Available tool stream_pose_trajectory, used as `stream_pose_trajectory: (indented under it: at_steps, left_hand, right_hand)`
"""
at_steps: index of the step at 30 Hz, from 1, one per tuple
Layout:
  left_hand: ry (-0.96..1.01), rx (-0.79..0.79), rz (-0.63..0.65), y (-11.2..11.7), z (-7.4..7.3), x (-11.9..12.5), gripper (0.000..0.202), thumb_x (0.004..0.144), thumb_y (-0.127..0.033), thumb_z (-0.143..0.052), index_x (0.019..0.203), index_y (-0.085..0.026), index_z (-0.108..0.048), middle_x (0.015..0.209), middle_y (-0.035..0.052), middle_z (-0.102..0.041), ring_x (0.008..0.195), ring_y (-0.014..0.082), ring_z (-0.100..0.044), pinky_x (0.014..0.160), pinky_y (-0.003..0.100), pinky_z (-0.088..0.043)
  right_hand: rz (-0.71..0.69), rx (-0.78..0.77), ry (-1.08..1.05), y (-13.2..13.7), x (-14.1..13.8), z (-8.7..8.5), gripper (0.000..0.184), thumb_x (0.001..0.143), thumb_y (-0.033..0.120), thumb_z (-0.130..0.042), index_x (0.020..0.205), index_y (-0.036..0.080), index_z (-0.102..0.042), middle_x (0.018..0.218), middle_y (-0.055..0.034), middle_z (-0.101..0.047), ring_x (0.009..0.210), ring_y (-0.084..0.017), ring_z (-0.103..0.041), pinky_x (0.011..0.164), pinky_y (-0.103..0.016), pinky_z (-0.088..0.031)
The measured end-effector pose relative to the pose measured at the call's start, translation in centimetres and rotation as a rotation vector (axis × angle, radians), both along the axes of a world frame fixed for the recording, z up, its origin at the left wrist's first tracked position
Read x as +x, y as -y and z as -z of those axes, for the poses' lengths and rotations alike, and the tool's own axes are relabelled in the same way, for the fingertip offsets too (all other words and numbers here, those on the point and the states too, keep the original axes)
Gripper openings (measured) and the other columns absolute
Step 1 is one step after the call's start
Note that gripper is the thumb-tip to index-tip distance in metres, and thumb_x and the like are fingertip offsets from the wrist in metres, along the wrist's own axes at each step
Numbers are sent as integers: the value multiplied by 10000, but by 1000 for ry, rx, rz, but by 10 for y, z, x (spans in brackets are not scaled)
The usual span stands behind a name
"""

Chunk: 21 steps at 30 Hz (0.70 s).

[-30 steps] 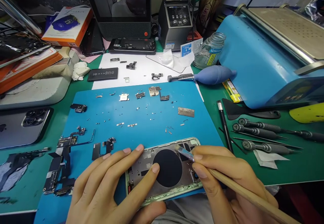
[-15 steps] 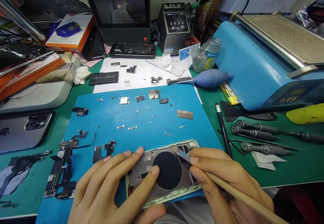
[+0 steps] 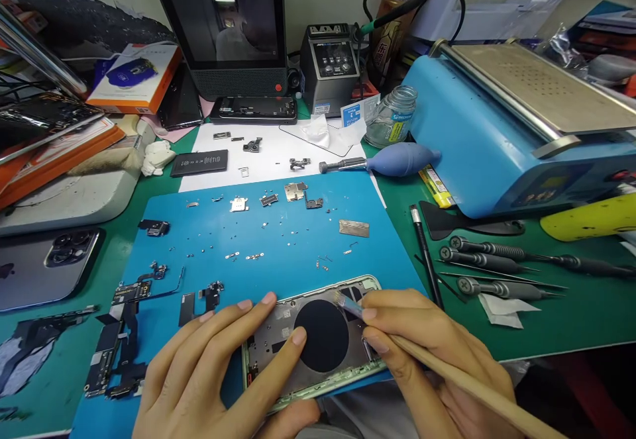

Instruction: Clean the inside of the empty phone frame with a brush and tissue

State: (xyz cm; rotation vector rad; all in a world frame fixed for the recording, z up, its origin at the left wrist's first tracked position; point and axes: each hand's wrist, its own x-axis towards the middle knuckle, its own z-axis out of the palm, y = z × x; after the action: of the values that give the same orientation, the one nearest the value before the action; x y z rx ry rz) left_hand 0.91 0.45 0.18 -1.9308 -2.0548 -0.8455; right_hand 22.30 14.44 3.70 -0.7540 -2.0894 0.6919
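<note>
Phone housing (image 3: 325, 340), green-edged: left part lies in left hand (image 3: 209, 373), fingers spread, gripping; right hand (image 3: 442, 333), at right end, pinches brush (image 3: 462, 378).

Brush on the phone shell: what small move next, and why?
Perhaps stroke the brush lightly toward the far edge of the phone shell: its bristles sit between that edge and the black disc, the right hand grips it, and the left hand holds the shell.

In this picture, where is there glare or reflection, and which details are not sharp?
Head view: the upright screen shows a bright reflection, the metal tube glints. Head view: the bristles of the wooden-handled brush look soft; printing on the black battery is illegible.
</note>
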Motion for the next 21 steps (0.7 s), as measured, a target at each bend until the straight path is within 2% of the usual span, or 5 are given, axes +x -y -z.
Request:
stream_pose_trajectory:
  at_steps: [6,9,15,19,21]
  left_hand:
    - [4,8,2,-1,-2,0,479,954,-715,-826,1379,-498,-796,1468,-33,-752,1376,233,-636,1397,284,-225]
    - [3,1,3,-2,-2,0,481,964,-722,-813,1399,-518,-782,1477,-50,-745,1382,219,-630,1396,269,-216]
    - [-18,26,10,-1,0,-2,472,981,-721,-794,1399,-504,-786,1491,-45,-739,1397,225,-625,1396,285,-233]
    - [-31,9,24,-1,1,-4,354,1089,-542,-719,1439,-511,-763,1509,-33,-733,1407,217,-630,1386,301,-242]
    - [-30,9,24,-1,1,-3,350,1091,-538,-717,1437,-516,-763,1508,-35,-736,1404,217,-633,1383,301,-242]
  right_hand:
    - [-21,30,-10,-3,5,1,153,1061,93,-678,1128,214,-746,977,-1,-823,1019,-104,-837,962,-153,-645]
    - [-37,20,-11,-3,6,0,146,1044,91,-695,1103,215,-744,953,9,-811,963,-96,-827,920,-147,-647]
    - [-72,84,72,-2,15,0,138,1090,123,-651,1159,219,-722,1002,-8,-837,1005,-125,-851,923,-180,-671]
    - [-83,132,102,-2,19,2,162,1080,119,-654,1179,221,-731,1071,-7,-846,1017,-110,-840,992,-175,-653]
    - [-81,184,111,-1,19,4,177,1081,110,-642,1187,220,-730,1098,-7,-851,1051,-109,-841,1049,-178,-635]
